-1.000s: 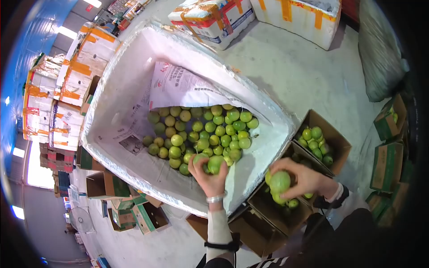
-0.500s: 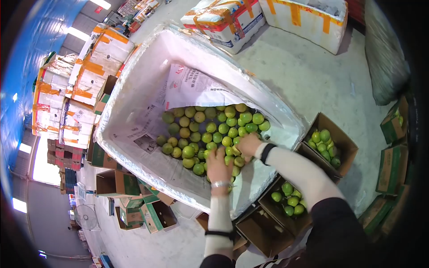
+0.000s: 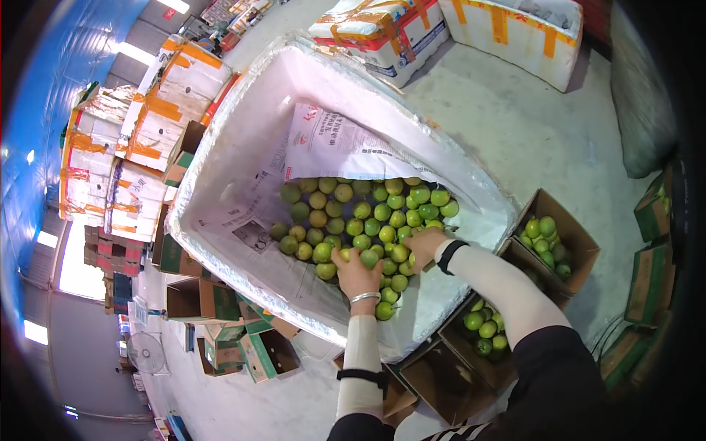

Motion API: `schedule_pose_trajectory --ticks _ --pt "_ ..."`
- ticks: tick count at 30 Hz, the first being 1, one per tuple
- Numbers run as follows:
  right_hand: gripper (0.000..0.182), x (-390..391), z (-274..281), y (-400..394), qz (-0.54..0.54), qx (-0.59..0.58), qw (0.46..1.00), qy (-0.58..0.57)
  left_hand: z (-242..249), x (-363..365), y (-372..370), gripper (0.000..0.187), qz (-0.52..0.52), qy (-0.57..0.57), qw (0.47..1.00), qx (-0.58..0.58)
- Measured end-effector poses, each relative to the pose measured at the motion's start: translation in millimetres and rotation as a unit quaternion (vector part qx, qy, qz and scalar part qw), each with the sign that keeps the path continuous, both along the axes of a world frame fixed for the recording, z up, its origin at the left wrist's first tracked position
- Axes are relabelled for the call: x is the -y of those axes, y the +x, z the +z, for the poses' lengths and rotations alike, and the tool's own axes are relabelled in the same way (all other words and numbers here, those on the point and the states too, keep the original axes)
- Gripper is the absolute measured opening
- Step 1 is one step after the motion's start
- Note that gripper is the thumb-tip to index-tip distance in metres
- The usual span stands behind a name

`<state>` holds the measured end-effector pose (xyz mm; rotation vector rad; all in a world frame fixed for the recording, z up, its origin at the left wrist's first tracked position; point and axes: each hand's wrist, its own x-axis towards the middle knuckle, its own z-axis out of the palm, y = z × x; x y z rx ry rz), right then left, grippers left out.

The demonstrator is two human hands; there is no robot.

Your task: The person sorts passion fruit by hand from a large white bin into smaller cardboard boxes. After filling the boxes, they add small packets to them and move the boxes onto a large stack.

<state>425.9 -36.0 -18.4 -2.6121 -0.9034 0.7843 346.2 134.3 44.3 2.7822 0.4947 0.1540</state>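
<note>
A large white foam box (image 3: 220,132) lined with newspaper (image 3: 323,140) holds many round green and yellow-green fruits (image 3: 361,209). In the lower part of the pile, my left hand (image 3: 356,275) has its thumb and fingers curled round a green fruit (image 3: 369,259). To its right, my right hand (image 3: 426,245) reaches in over the box's near right side. Its fingers are bent down around a yellow-green fruit and partly hidden among the others.
Cardboard cartons with green fruit stand right of the foam box, one upper (image 3: 566,235) and one lower (image 3: 507,360). An open carton (image 3: 445,382) sits in front. Taped foam boxes (image 3: 507,29) lie behind; more (image 3: 140,191) are stacked left. A fan (image 3: 145,353) stands lower left.
The view has shifted slightly, so the box appears farther right. My left hand now curls round a green fruit visible at its fingertips. My right hand has drawn slightly lower in the pile.
</note>
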Motion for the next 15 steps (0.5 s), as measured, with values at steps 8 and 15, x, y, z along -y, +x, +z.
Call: schedule_pose_trajectory --ticks 8,15 --pt "0.06 -20 -18 -3 0.021 0.034 0.997 -0.068 50 42 -102 0.055 -0.07 -0.358 0.919 0.149" --pt "0.057 99 170 -87 -0.06 -0.347 0.92 0.175 36 113 -178 0.057 -0.298 -0.379 0.873 -0.073"
